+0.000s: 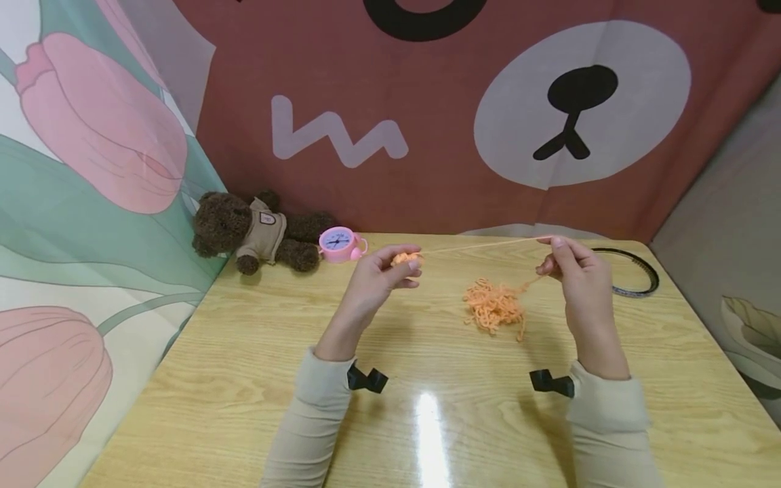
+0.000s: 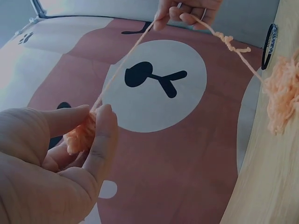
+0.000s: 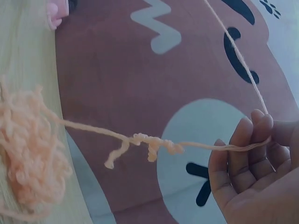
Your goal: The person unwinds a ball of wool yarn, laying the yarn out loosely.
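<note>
My left hand (image 1: pixel 381 274) pinches a small wound bundle of orange yarn (image 2: pixel 81 133) between thumb and fingers, above the table. From it a strand of yarn (image 1: pixel 488 245) runs taut to my right hand (image 1: pixel 576 271), which pinches it between thumb and forefinger. Past the right hand's curled fingers the strand carries on, with a twisted, knotted stretch and a short loose tail (image 3: pixel 112 161) showing in the right wrist view. It leads down to a loose, tangled pile of orange yarn (image 1: pixel 494 305) on the table between the hands.
A brown teddy bear (image 1: pixel 265 234) in a beige shirt lies at the table's back left, beside a pink alarm clock (image 1: pixel 339 244). Behind the right hand lies a dark ring-shaped band (image 1: pixel 647 274). Printed cloth (image 1: pixel 427 196) hangs along the table's back edge.
</note>
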Action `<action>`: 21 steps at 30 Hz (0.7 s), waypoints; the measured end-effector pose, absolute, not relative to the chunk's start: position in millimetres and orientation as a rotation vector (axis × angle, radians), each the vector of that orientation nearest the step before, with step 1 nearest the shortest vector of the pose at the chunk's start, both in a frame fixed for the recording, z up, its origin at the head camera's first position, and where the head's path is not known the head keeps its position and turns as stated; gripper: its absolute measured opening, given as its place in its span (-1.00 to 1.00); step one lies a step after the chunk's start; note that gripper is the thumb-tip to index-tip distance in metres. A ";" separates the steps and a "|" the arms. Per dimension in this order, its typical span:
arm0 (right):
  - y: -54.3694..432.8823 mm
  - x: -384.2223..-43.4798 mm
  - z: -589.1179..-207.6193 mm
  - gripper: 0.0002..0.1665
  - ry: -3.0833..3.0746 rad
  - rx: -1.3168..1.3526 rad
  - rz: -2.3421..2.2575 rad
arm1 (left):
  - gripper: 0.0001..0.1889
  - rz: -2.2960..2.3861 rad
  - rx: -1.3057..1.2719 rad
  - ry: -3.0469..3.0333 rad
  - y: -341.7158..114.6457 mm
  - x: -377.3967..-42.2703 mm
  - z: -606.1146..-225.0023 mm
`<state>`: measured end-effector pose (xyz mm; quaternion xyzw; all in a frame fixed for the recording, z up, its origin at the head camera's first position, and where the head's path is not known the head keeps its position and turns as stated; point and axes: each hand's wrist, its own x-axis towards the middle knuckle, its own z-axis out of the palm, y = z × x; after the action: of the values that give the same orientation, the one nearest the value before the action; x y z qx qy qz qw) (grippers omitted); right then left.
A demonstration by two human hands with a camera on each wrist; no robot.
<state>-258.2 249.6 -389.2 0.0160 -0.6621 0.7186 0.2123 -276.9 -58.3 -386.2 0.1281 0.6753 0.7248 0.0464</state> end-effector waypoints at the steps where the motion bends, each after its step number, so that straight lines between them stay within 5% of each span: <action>1: 252.4 -258.1 -389.1 -0.53 -1.826 0.022 2.001 | -0.68 2.216 0.393 2.064 -58.4 -277.3 -386.2; 21: 307.4 -254.2 -390.7 -0.57 -1.487 -0.252 2.161 | -0.71 2.428 0.275 2.011 -70.4 -283.2 -382.9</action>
<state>-254.2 307.4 -390.7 -0.0926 -0.5464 0.7938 0.2505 -283.2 -70.4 -382.9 0.0868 0.6355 0.7672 -0.0113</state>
